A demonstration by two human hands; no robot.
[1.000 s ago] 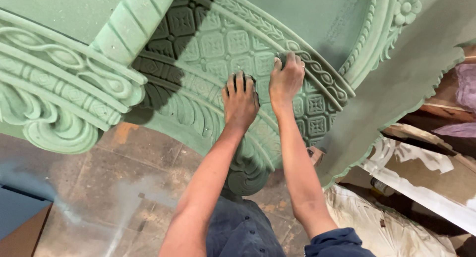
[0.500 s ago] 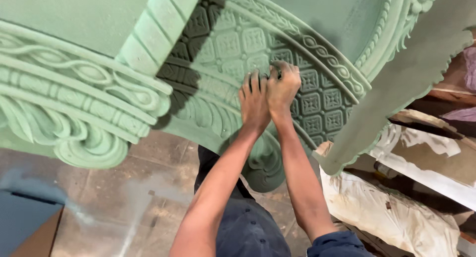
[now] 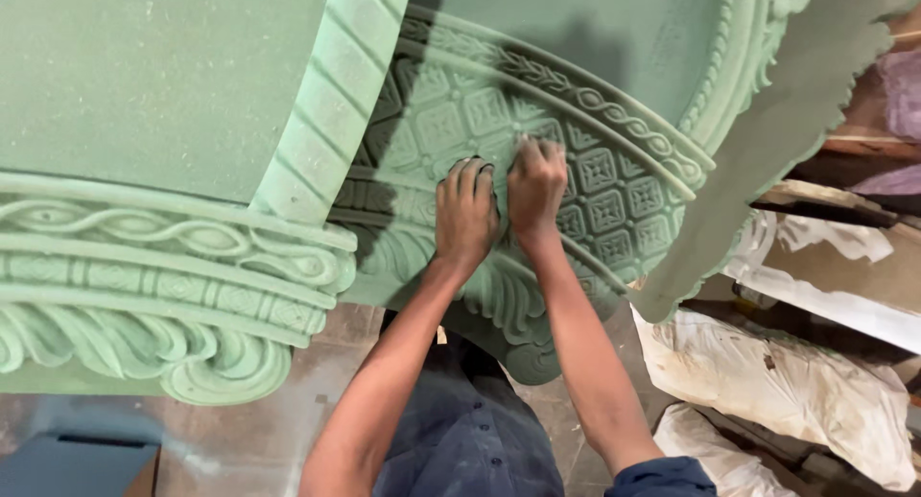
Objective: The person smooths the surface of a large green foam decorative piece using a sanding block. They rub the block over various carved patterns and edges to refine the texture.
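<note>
Fingers (image 3: 470, 176) of both hands bunched, pressed on green carved panel (image 3: 614, 185)

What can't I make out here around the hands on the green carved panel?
- Head view: whatever the right hand grips is covered by its own fingers; only a pale tip shows.
- The carving under the left hand is hidden by the palm.
- The green carved ornamental panel is cut off by the top edge.
- The white wrapped bundles run off the right edge.

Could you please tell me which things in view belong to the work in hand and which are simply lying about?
In hand:
left hand
right hand
green carved panel, both hands pressed on its lattice band

Lying about:
white bags on the floor
green scroll moulding, untouched
</note>
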